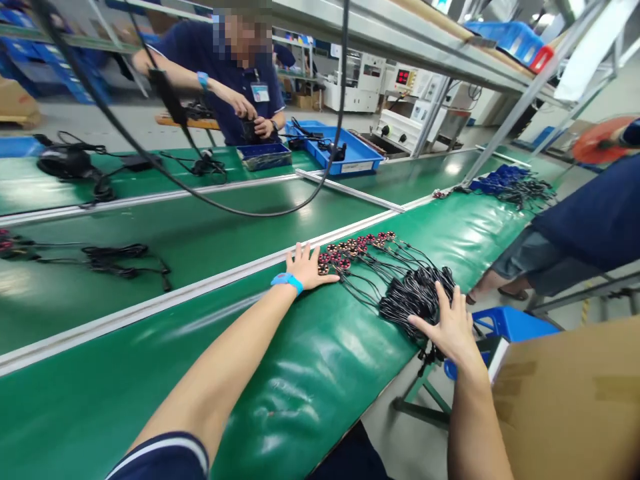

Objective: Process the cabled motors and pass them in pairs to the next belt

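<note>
Small round motor coils (353, 247) with copper and red parts lie in a cluster on the green mat, joined by thin leads to bundled black cables (413, 297). My left hand (306, 268), with a blue wristband, rests beside the near end of the coils, its fingers spread. At the cable bundles' right side is my right hand (453, 327), thumb and fingers stretched apart around their edge. Neither hand is wrapped round anything. Part of the bundles hangs over the bench edge.
A person (245, 87) works across the bench near a blue tray (345, 157). A black cable (240, 212) loops down in front. Cables with coils (120, 257) lie on the conveyor at left. A cardboard box (570, 393) and blue stool (515, 325) stand at right.
</note>
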The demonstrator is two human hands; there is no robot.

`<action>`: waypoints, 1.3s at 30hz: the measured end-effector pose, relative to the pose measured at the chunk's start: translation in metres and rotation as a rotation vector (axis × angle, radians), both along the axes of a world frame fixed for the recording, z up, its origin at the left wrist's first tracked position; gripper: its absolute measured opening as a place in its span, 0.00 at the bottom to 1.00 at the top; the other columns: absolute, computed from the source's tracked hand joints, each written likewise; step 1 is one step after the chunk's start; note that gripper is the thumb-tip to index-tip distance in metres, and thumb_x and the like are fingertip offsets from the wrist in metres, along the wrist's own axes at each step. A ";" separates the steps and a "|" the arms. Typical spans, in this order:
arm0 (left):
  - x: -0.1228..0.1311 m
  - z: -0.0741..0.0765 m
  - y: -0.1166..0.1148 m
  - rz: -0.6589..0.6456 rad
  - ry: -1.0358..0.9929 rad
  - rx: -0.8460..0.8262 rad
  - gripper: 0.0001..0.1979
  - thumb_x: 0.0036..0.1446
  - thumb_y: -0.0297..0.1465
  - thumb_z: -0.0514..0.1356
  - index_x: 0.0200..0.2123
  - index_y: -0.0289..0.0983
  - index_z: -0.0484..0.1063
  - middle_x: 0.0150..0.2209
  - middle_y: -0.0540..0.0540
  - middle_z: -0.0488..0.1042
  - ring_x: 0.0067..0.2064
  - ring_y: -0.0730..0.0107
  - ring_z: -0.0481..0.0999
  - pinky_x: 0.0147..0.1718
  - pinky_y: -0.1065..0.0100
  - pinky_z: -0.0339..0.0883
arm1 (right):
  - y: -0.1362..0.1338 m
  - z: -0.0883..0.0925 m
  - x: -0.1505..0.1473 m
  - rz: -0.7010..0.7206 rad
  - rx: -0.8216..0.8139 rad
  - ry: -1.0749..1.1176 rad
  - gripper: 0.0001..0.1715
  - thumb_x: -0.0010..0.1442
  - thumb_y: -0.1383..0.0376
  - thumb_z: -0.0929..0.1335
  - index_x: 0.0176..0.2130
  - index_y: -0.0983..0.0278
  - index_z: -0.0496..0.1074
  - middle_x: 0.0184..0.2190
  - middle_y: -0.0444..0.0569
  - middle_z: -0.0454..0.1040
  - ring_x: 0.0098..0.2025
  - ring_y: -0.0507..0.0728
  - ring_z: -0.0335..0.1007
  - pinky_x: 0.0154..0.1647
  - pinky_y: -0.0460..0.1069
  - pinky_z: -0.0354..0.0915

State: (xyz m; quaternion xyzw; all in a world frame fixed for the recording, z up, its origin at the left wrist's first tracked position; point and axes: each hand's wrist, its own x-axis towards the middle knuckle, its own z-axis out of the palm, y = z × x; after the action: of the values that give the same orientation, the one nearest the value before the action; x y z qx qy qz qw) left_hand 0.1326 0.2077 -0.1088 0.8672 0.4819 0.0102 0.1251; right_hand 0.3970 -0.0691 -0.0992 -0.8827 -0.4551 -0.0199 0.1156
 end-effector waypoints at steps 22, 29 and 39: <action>0.122 -0.022 -0.113 -0.965 -0.290 0.162 0.50 0.57 0.58 0.59 0.72 0.40 0.45 0.72 0.39 0.50 0.73 0.48 0.47 0.69 0.48 0.45 | -0.016 -0.007 0.040 0.163 0.051 0.401 0.69 0.50 0.35 0.70 0.74 0.59 0.37 0.72 0.59 0.45 0.73 0.69 0.42 0.69 0.65 0.50; 0.126 -0.020 -0.115 -0.928 -0.304 0.139 0.51 0.55 0.57 0.62 0.72 0.38 0.46 0.72 0.40 0.50 0.73 0.47 0.46 0.69 0.46 0.46 | -0.020 -0.010 0.004 0.088 -0.015 0.192 0.59 0.52 0.55 0.72 0.73 0.63 0.44 0.69 0.67 0.51 0.71 0.72 0.47 0.66 0.67 0.54; 0.164 -0.023 -0.105 -0.872 -0.293 0.193 0.53 0.53 0.58 0.62 0.72 0.38 0.47 0.72 0.39 0.50 0.73 0.46 0.46 0.69 0.46 0.46 | 0.022 0.013 0.081 -0.039 0.122 0.275 0.55 0.60 0.37 0.63 0.71 0.66 0.48 0.70 0.62 0.51 0.72 0.68 0.48 0.70 0.63 0.52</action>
State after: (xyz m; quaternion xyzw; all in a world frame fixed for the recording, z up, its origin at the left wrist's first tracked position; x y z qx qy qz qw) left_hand 0.2961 0.1023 -0.1314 0.9859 0.0465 0.1237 0.1029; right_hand 0.4780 -0.0469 -0.0865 -0.8771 -0.4158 0.0712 0.2297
